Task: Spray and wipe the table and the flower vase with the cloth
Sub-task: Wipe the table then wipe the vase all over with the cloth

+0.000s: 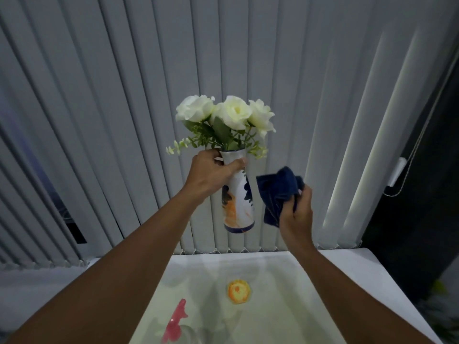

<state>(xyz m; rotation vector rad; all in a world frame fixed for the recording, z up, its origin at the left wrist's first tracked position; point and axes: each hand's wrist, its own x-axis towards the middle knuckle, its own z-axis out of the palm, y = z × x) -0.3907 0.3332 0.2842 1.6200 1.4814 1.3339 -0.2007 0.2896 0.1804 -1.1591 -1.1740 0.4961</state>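
This looks like a room in a home or a small office, beside a window. Long pale grey vertical blind slats [149, 120] hang across the whole back, linked by a beaded chain along their lower ends, with a white control cord [407, 165] at the right. Below them stands a glossy white table [347, 269], and a painted white ceramic vase of artificial cream roses [238, 202] suggests a lived-in, decorated space.

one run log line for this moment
left hand: holds vase aloft | right hand: holds cloth beside vase | table: below
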